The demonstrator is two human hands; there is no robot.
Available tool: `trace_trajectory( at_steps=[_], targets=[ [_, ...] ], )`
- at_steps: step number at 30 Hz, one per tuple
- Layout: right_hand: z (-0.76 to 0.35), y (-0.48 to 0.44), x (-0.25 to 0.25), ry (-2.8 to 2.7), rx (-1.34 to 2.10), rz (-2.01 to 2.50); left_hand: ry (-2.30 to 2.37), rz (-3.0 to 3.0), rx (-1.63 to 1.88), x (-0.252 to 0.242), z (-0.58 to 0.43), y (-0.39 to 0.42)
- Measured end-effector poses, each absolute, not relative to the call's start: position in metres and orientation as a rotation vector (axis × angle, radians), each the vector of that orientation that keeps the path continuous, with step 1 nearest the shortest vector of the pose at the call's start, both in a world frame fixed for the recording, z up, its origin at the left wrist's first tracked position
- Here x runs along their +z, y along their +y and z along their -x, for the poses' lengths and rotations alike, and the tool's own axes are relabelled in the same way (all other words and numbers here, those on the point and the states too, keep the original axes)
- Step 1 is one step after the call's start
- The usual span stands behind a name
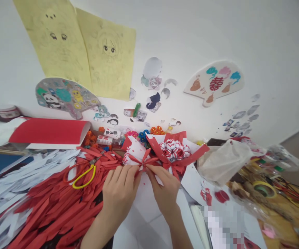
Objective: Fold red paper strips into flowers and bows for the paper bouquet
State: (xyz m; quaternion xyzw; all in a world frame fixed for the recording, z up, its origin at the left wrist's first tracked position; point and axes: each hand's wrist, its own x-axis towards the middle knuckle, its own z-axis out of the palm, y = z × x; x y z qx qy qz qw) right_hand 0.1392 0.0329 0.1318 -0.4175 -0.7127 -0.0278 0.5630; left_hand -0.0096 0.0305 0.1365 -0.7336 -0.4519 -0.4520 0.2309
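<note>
My left hand (121,188) and my right hand (165,189) meet in the middle, fingers pinched on a red bow (143,158) with several pointed loops. Just behind the bow lies a small white paper wrap with red marks (136,148), partly covered by it. To the right is a paper bouquet (174,150) of red-and-white folded flowers, wrapped in red and white paper. Scissors (84,177) with one yellow and one red handle rest on red paper strips (58,204), left of my hands. White paper (144,221) lies under my wrists.
White paper strips (7,193) are heaped at far left, near a rolled red sheet (51,131). Orange paper pieces (89,140) and a bottle (117,140) stand against the wall. On the right are a plastic bag (224,160), a red spool (221,195) and a tape roll (263,189).
</note>
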Motion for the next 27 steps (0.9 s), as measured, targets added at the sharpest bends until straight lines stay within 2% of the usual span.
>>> trace_trajectory(
  at_steps=[7,17,27],
  targets=[
    [-0.13,0.039,0.121,-1.63,-0.105,0.986,-1.228,1.836,-1.161,0.128,0.008,0.036],
    [-0.123,0.034,0.129,-1.574,0.079,1.137,-1.176,1.911,-1.366,0.117,0.002,0.039],
    [-0.132,0.038,0.104,-1.772,-0.551,0.892,-1.104,1.882,-1.421,0.112,0.004,0.032]
  ],
)
